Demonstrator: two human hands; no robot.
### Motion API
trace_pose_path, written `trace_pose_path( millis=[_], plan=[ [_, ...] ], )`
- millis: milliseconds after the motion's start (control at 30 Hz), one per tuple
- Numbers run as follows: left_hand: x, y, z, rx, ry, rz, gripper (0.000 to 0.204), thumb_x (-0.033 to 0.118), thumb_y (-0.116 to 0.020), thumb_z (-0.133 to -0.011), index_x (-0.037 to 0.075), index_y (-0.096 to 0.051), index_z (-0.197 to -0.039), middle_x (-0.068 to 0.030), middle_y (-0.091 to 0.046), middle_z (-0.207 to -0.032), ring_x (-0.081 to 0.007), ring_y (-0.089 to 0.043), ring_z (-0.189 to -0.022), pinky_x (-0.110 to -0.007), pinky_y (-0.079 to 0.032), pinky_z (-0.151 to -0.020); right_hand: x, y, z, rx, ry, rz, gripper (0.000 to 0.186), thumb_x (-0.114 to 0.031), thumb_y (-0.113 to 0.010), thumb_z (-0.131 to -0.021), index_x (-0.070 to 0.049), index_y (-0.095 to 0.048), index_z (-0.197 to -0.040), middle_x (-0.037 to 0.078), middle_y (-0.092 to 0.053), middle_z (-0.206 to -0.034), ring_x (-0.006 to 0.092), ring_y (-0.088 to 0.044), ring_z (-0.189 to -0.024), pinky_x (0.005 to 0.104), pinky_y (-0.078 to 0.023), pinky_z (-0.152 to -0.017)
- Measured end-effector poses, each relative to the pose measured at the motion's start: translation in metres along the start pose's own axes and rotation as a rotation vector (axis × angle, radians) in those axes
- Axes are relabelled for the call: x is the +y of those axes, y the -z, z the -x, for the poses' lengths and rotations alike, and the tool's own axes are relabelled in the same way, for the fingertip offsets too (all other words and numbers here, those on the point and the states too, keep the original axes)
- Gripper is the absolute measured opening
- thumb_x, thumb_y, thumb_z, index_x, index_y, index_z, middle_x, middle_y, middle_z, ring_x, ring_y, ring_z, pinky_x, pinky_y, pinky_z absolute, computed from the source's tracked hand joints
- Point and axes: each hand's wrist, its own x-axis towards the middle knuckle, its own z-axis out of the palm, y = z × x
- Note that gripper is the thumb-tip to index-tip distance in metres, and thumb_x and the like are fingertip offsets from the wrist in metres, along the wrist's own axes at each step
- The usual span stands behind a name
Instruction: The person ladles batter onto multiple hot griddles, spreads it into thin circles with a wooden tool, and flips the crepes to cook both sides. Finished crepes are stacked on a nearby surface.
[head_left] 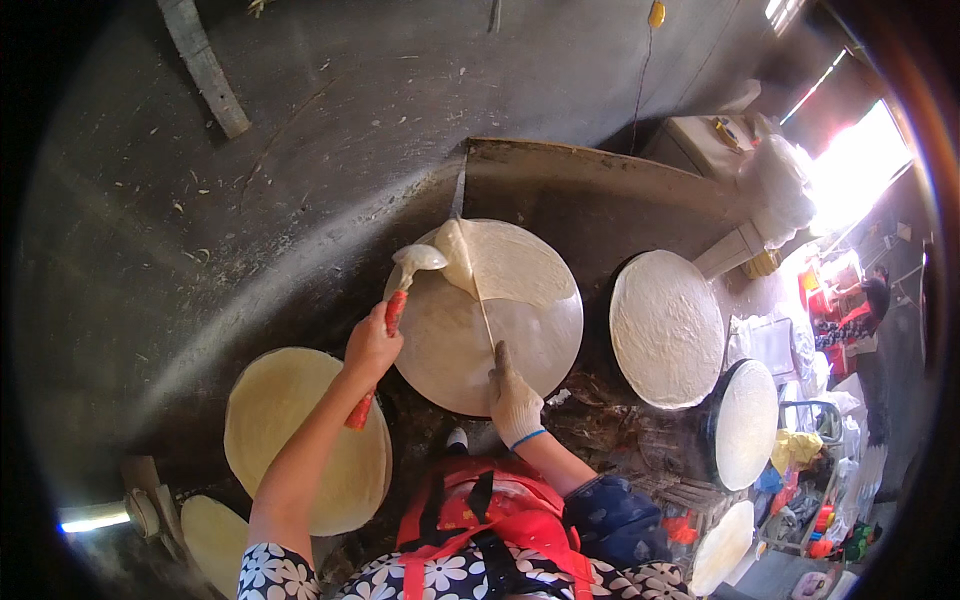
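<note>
In front of me is a round griddle [440, 345], its far right part coated with pale batter [525, 265]. My left hand [372, 345], bare, is closed round the red handle of a ladle [420, 257]. The ladle's bowl, wet with batter, hangs over the griddle's far left edge. My right hand [516, 402], in a pale knitted glove, is closed on a long thin batter spreader [482, 300]. The spreader reaches across the griddle, with its far end at a thick fold of batter. The near left of the griddle shows bare metal.
Left of the griddle lies a large round flatbread [290, 430], with a smaller-looking one [213, 540] nearer. On the right are more batter-covered rounds [667, 328]. A low curved board [600, 180] stands behind the griddle. Bags and other clutter [800, 450] crowd the far right.
</note>
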Motion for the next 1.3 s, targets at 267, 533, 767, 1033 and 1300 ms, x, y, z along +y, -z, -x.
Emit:
trace_pose_path(
  millis=[267,533,767,1033,1300],
  plan=[
    [-0.047,0.028,0.065,0.033,0.244,0.003,0.055,0.016,-0.069,-0.085,0.008,-0.059,-0.138,-0.0230,-0.073,-0.102,-0.0435,-0.071,-0.098,-0.051,-0.057,-0.084,0.041,0.025,-0.020,0.161,0.036,-0.039,0.059,-0.024,-0.051,-0.108,-0.019,-0.035,-0.164,0.027,-0.070,-0.121,0.0481,-0.069,-0.104,0.0548,-0.053,-0.087],
    [-0.016,0.011,0.048,0.159,0.335,0.468,0.054,0.007,-0.066,-0.090,0.007,-0.056,-0.144,-0.0104,-0.071,-0.090,-0.0224,-0.074,-0.065,-0.037,-0.060,-0.060,0.032,0.060,-0.043,-0.208,0.207,0.089,0.059,-0.029,-0.051,-0.107,-0.027,-0.036,-0.164,0.029,-0.069,-0.122,0.0480,-0.069,-0.104,0.0569,-0.054,-0.086],
    [0.011,-0.022,0.026,0.168,0.221,0.207,0.054,0.008,-0.063,-0.092,0.005,-0.053,-0.145,-0.0153,-0.071,-0.092,-0.0268,-0.072,-0.061,-0.040,-0.060,-0.058,0.082,0.093,-0.003,-0.211,0.169,0.205,0.064,-0.028,-0.052,-0.107,-0.024,-0.030,-0.167,0.027,-0.069,-0.127,0.0451,-0.071,-0.102,0.0549,-0.055,-0.081],
    [0.003,-0.040,0.089,0.212,0.197,-0.028,0.057,0.010,-0.067,-0.090,0.003,-0.054,-0.145,-0.0268,-0.070,-0.118,-0.0442,-0.067,-0.109,-0.051,-0.056,-0.092,0.086,0.063,-0.017,-0.300,0.374,0.158,0.071,-0.025,-0.051,-0.105,-0.026,-0.020,-0.169,0.025,-0.072,-0.116,0.0449,-0.073,-0.093,0.0557,-0.056,-0.075],
    [0.029,-0.040,0.169,0.261,0.285,-0.036,0.055,0.010,-0.069,-0.089,0.002,-0.057,-0.142,-0.0277,-0.070,-0.116,-0.0429,-0.069,-0.108,-0.051,-0.056,-0.089,0.087,0.082,-0.094,-0.255,0.425,0.285,0.070,-0.030,-0.051,-0.106,-0.027,-0.020,-0.169,0.023,-0.071,-0.123,0.0456,-0.073,-0.095,0.0581,-0.057,-0.078]
  ],
)
